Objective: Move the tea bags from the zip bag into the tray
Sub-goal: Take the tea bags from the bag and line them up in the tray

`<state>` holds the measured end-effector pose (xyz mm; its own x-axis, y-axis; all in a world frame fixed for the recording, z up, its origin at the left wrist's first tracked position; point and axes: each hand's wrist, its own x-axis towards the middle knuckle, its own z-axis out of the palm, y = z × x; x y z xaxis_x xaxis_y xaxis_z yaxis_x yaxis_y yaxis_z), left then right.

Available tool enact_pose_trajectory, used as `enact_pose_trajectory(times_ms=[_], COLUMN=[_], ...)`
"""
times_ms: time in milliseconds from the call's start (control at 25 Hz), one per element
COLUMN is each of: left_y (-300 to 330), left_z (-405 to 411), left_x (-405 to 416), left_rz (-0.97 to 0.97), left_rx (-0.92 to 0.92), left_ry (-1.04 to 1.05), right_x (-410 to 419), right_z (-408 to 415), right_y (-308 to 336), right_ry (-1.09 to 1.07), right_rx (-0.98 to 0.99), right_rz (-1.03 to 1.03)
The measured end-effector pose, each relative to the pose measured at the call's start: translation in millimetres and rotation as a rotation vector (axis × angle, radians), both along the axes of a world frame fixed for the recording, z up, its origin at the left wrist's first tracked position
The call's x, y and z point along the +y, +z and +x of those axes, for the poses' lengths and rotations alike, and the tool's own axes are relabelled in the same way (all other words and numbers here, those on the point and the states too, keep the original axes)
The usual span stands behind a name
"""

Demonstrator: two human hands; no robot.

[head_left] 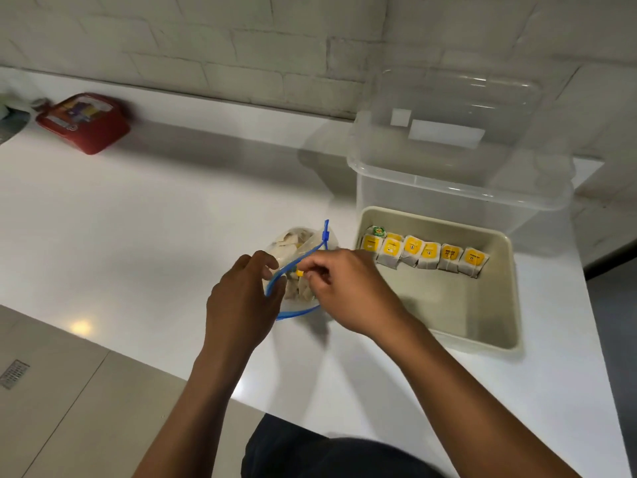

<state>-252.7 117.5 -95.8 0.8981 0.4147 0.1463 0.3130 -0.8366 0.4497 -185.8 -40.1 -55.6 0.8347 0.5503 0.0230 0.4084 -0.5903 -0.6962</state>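
A clear zip bag (310, 244) with a blue zipper rim lies on the white counter, its mouth open and several tea bags inside. My left hand (241, 298) grips the near-left side of the rim. My right hand (344, 288) reaches into the mouth and pinches a tea bag (299, 272) by its yellow tag. To the right stands a beige tray (482, 322) with a row of several yellow-tagged tea bags (427, 255) along its far side.
A large clear plastic box (458, 160) stands right behind the tray. A red packet (84, 120) lies at the far left of the counter (138, 219). The counter's front edge runs diagonally just below my forearms, with tiled floor beyond it.
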Motion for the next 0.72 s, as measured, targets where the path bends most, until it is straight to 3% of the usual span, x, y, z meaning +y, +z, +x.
enact_pose_trajectory(times_ms=[200, 400, 720], left_y=[8, 16, 15], left_z=[4, 6, 4], left_x=[23, 50, 75], left_rz=[-0.059, -0.08, -0.137], left_rx=[-0.114, -0.087, -0.09], left_ry=[-0.025, -0.044, -0.127], right_x=[49, 81, 112], right_z=[11, 17, 9], right_y=[-48, -65, -68], right_ry=[0.067, -0.077, -0.227], right_rx=[0.011, -0.064, 0.057], right_rz=[-0.36, -0.378, -0.386])
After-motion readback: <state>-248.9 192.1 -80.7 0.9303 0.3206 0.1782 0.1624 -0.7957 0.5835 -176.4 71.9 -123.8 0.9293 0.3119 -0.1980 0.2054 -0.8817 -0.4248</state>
